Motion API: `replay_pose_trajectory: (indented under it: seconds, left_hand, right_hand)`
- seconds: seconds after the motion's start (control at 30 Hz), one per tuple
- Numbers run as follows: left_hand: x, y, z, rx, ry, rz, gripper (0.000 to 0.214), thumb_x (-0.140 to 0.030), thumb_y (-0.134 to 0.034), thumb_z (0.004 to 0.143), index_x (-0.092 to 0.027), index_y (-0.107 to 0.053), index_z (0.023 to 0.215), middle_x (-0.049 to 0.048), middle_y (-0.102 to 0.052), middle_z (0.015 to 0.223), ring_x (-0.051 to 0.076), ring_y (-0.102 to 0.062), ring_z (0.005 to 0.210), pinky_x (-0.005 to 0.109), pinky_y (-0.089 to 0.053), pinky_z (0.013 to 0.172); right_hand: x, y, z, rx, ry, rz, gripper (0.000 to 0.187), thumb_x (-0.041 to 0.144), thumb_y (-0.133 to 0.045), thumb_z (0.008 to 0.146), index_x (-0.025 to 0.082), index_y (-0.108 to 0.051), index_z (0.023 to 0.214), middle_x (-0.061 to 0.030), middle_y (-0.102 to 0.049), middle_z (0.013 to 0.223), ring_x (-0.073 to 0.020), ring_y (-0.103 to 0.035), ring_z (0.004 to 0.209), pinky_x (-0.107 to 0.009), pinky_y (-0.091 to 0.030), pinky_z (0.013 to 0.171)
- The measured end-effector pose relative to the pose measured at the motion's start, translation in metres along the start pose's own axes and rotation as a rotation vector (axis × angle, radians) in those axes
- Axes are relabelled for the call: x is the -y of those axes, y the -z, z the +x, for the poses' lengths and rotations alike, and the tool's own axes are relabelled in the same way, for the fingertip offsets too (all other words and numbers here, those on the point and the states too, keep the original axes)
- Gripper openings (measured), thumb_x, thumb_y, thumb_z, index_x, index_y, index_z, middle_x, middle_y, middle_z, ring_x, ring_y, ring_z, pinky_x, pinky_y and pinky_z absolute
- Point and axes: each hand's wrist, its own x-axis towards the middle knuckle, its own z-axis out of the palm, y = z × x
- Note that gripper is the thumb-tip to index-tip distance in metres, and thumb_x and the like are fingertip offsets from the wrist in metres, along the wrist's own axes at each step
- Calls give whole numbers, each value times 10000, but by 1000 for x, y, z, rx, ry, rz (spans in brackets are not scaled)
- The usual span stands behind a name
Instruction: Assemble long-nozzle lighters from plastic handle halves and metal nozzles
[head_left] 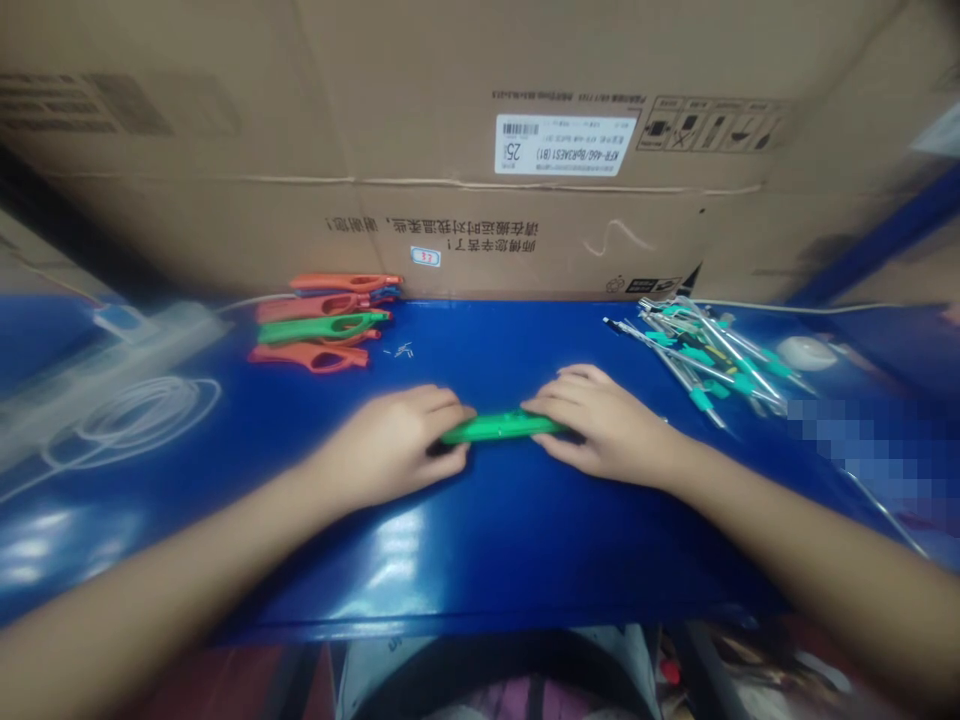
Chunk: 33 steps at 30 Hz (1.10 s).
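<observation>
Near the middle of the blue table, a green plastic handle (501,427) lies level between my two hands. Its left end is gripped by my left hand (401,440), thumb below and fingers above. My right hand (600,425) is closed around the other end, with part of the handle hidden under the fingers. At the back left is a stack of similar looped plastic handles (319,328), orange with one green. A few tiny pale pins (403,350) lie beside them. A pile of thin metal rods with teal parts (697,355) rests at the back right.
A large cardboard sheet (420,130) stands along the table's back edge. On the left lie a coiled white cable (146,410) and a blurred white power strip (112,375). A white rounded object (807,352) sits past the rods. The blue table's (480,570) front edge is close to my body.
</observation>
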Motion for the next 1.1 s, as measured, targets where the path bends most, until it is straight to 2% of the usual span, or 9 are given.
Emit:
replay_pose_trajectory:
  seconds: [0.13,0.37,0.57,0.77,0.93,1.1]
  left_hand:
    - [2,-1,1,2,17,-69,307,-357,-480,1020,-159,-681,1142,66,-681,959,209,-640,873,337,-532,781]
    - [-2,-3,-1,-37,3,-137,300,-347,-467,1029,-141,-673,1099,71,-663,926,203,-620,849,328,-515,762]
    - [-3,0,0,-70,-1,-93,287,-314,-461,1025,-133,-670,1104,79,-671,929,213,-623,852,337,-507,761]
    - [-2,3,1,3,26,-101,270,-339,-474,1015,-165,-673,1074,54,-665,906,204,-615,832,334,-493,750]
    - [0,-2,2,-14,31,-113,279,-390,-504,1008,-187,-659,1120,52,-676,952,201,-620,862,321,-485,773]
    - [-8,-8,2,-32,49,-193,330,-408,-457,1027,-164,-664,946,45,-650,833,175,-601,752,287,-458,690]
  right_hand:
    - [-1,0,0,-37,-1,42,184,295,-542,998,169,-657,1067,-53,-735,977,-197,-662,879,-430,-397,1046]
    - [4,3,-1,-89,-4,-34,159,276,-536,988,168,-650,958,-46,-708,864,-201,-632,796,-403,-438,931]
    - [8,5,-1,-86,-41,-23,155,299,-545,988,181,-641,963,-32,-700,860,-200,-621,808,-387,-402,902]
    - [9,5,1,-62,-58,11,144,311,-566,980,183,-629,960,-37,-686,900,-203,-607,850,-364,-383,859]
    - [11,2,2,-51,-38,22,154,308,-566,980,173,-634,953,-43,-678,900,-199,-598,837,-364,-393,858]
    - [15,2,4,-26,-44,31,188,317,-526,1000,169,-640,984,-58,-689,937,-206,-612,860,-373,-407,864]
